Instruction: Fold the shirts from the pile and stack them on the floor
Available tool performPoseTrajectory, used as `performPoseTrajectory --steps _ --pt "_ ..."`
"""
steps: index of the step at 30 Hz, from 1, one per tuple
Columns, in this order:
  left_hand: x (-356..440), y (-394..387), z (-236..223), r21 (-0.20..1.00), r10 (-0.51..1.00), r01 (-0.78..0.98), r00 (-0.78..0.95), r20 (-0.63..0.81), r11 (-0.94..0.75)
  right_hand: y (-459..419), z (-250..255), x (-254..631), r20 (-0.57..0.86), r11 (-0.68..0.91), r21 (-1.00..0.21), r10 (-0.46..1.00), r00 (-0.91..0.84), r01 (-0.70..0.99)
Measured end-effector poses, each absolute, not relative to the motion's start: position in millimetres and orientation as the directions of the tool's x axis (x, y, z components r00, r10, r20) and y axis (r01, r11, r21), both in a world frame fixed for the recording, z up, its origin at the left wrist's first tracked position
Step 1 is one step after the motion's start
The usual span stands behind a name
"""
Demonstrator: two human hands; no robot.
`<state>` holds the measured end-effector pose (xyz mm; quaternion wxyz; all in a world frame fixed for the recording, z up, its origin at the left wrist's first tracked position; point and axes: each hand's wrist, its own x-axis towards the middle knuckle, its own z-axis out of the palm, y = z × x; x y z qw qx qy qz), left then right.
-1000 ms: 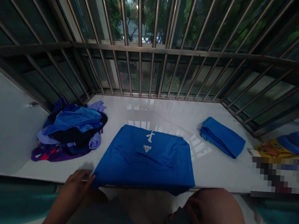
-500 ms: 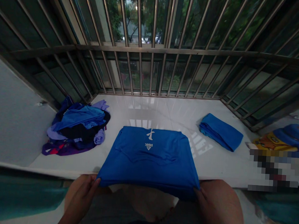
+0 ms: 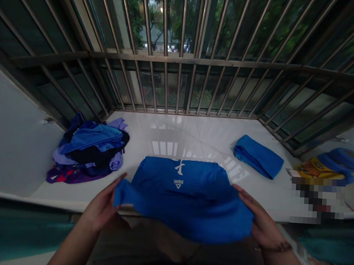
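Observation:
A blue shirt with a white figure and "PEAK" lettering lies partly folded in front of me. Its far part rests on the white ledge, while the near part is lifted and sags in the middle. My left hand grips its left near edge between thumb and fingers. On the opposite side, my right hand has hold of the right edge, its fingers running along the cloth and the thumb partly hidden. A dark band circles my right wrist.
A heap of blue, black and purple clothes sits on the left of the white tiled ledge. At the right lie a folded blue cloth and a blue-and-yellow item. Metal bars stand behind the ledge.
Both hands have risen and moved further up the shirt's sides, the right one also outward. The near edge, stretched straight before, now hangs loose and billows, and the shirt's far edge has slid slightly nearer.

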<state>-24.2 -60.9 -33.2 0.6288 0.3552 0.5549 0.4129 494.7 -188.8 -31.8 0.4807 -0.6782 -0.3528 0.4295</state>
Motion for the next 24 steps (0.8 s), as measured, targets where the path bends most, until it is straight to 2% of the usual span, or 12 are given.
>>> performPoseTrajectory --steps 2,3,4,6,7,9,11,13,17,19,24 --pt "-3.6 -25.5 -36.3 0.972 0.977 -0.140 -0.072 -0.199 0.187 -148.8 -33.9 494.6 -0.183 -0.140 -0.982 0.888 0.421 -0.131" --pt "6.0 -10.7 -40.4 0.992 0.991 -0.096 -0.099 -0.095 0.085 -131.6 -38.0 493.5 -0.141 -0.075 -0.984 0.884 0.445 -0.161" --pt "14.5 1.6 -46.0 1.000 0.995 -0.017 -0.097 -0.008 0.006 -117.4 -43.0 491.8 -0.082 -0.033 -0.993 0.871 0.484 -0.109" --pt "26.7 20.1 -59.9 0.967 0.995 0.234 -0.010 0.102 -0.097 -99.0 -53.2 487.0 0.053 -0.046 -0.983 0.856 0.514 0.178" --pt "30.4 27.1 -67.5 0.911 0.990 0.388 0.068 0.125 -0.141 -94.2 -57.1 484.1 0.125 -0.071 -0.927 0.866 0.484 0.367" --pt "34.6 39.1 -81.6 0.736 0.967 0.634 0.230 0.113 -0.237 -89.0 -61.0 477.7 0.250 -0.050 -0.728 0.910 0.332 0.684" --pt "37.2 50.8 -91.0 0.600 0.944 0.740 0.318 0.085 -0.303 -82.7 -59.7 470.0 0.308 0.051 -0.540 0.941 0.141 0.840" --pt "40.1 63.4 -93.1 0.550 0.931 0.763 0.356 0.080 -0.339 -69.9 -55.6 462.2 0.281 0.111 -0.408 0.960 0.008 0.906" --pt "47.1 88.1 -79.3 0.421 0.887 0.804 0.462 0.004 -0.421 -33.2 -50.3 455.2 0.043 0.096 -0.210 0.995 -0.088 0.973" --pt "49.4 97.5 -69.2 0.386 0.867 0.808 0.497 -0.042 -0.445 -20.1 -50.0 458.9 -0.037 0.062 -0.172 0.997 -0.070 0.983" --pt "51.5 117.2 -38.4 0.416 0.806 0.769 0.578 -0.131 -0.484 -13.1 -35.2 478.2 -0.178 0.040 -0.155 0.982 -0.068 0.987"
